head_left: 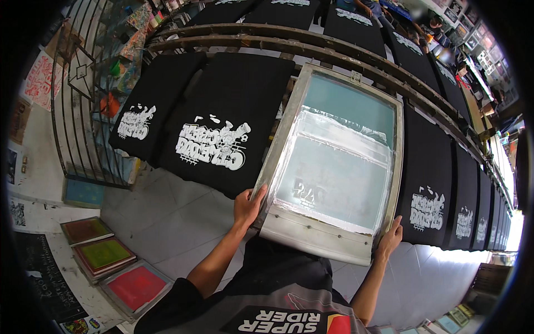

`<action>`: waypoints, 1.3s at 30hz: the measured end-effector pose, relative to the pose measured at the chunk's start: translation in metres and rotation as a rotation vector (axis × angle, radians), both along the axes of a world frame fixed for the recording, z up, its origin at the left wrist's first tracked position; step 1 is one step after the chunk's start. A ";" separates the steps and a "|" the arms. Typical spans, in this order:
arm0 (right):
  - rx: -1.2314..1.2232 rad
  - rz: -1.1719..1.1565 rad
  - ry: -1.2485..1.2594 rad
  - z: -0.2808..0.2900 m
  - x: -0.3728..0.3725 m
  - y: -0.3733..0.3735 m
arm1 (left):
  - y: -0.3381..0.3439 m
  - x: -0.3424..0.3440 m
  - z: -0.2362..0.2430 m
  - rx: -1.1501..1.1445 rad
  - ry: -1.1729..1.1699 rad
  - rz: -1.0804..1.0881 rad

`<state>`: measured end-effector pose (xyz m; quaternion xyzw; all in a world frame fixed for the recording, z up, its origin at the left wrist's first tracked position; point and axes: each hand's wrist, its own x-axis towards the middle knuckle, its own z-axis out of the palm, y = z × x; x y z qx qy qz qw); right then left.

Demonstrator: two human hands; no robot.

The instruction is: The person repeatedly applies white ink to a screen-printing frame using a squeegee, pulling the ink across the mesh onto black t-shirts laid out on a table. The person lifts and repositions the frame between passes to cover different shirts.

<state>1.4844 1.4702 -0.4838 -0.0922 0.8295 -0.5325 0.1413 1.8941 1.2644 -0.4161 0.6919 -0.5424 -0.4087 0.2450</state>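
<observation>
Before me is a large screen printing frame, its teal mesh smeared with white ink and a thick white band of it across the middle. My left hand grips the frame's left side rail near the lower end. On the opposite rail, my right hand is closed round the edge, lower down. The frame tilts and covers part of a row of black shirts. Just left of it lies a black shirt with a white graphic print. To the right, another black shirt carries a similar print.
Metal rails run behind the shirt row, with more printed shirts beyond. A black metal rack stands at the left. Coloured screens, one of them pink, lie at the lower left. People are at the far right.
</observation>
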 end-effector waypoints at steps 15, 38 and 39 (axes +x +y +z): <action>-0.042 0.027 0.010 -0.011 -0.035 -0.031 | -0.022 -0.030 -0.014 -0.106 0.004 -0.002; 0.119 0.418 0.615 0.014 -0.024 -0.016 | -0.015 -0.047 -0.024 -0.136 -0.073 0.017; 0.125 0.634 0.572 0.038 -0.021 -0.012 | -0.014 -0.042 -0.030 -0.237 -0.120 0.026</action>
